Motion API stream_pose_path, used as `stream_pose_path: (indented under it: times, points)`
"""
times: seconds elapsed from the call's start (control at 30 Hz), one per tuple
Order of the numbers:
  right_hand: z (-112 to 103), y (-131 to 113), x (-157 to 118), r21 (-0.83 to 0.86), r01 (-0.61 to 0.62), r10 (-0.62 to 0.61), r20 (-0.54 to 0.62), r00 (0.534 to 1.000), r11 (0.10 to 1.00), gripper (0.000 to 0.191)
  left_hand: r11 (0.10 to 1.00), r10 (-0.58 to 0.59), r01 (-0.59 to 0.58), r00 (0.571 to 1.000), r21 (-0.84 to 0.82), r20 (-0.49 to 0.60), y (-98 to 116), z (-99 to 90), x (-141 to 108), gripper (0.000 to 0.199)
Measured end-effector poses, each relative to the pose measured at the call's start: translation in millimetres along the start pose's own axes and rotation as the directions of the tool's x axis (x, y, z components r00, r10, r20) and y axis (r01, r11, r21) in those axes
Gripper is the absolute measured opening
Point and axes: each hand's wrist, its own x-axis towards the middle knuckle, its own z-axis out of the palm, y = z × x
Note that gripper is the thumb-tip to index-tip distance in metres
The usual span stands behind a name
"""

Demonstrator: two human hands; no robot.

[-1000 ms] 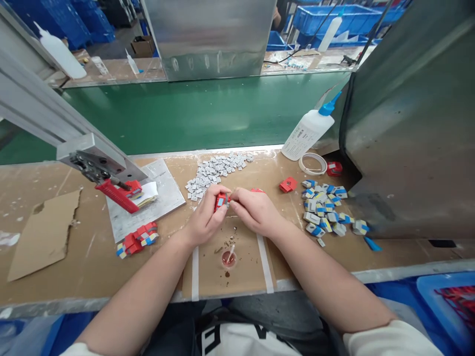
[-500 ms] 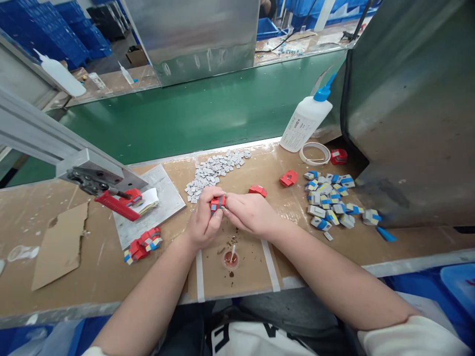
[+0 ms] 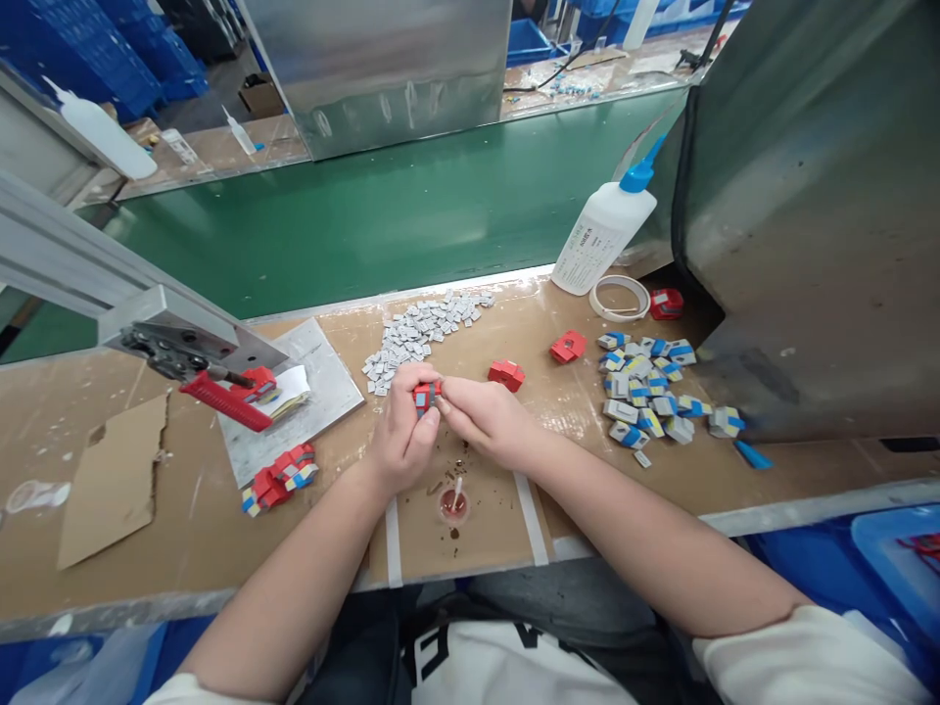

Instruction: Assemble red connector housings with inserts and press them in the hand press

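Observation:
Above the middle of the bench, my left hand (image 3: 402,436) is closed around a small red plastic piece (image 3: 424,396) with a dark grey band and light blue patches. My right hand (image 3: 491,419) has its fingers pinched together at the piece's right side, partly covering it. Just behind my right hand lies a red part (image 3: 506,374), and another red part (image 3: 568,346) sits farther right. A pile of small grey tiles (image 3: 411,338) spreads behind my left hand. In front of both hands stands a little cup of reddish liquid (image 3: 453,506) with a white stick in it.
At left, a red-handled clamp (image 3: 227,399) stands over a grey plate (image 3: 330,377), with joined red pieces (image 3: 279,478) nearby. Right are grey blocks with blue and yellow (image 3: 646,387), a tape roll (image 3: 619,299) and a white bottle (image 3: 602,235). A green belt (image 3: 397,215) runs behind.
The camera view has shifted slightly. Both hands stay together on the red piece, with only a small change in finger position.

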Motion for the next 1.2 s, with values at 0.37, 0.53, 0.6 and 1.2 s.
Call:
stream_pose_path:
  times: [0.37,0.53,0.6,1.2]
  points:
    - [-1.4,7.8,3.9,-0.084,-0.046,0.051,0.052,0.997,0.995,0.018,0.907,-0.351,0.369,0.929,-0.204,0.119,-1.7,0.9,1.8,0.046]
    - [4.1,4.1,5.9,-0.041,-0.172,0.175,0.064,0.983,0.984,0.013,0.852,-0.431,0.447,0.894,-0.272,0.118,1.6,2.4,5.4,0.048]
    - [1.9,1.9,6.8,0.019,-0.170,0.168,0.060,0.984,0.985,0.017,0.765,-0.493,0.508,0.857,-0.396,0.148,4.4,3.1,9.8,0.044]
    - [-37.5,-0.4,2.4,0.081,0.040,-0.070,0.417,0.906,0.996,0.052,0.112,-0.652,0.540,0.673,-0.834,0.348,11.1,-9.4,32.6,0.028]
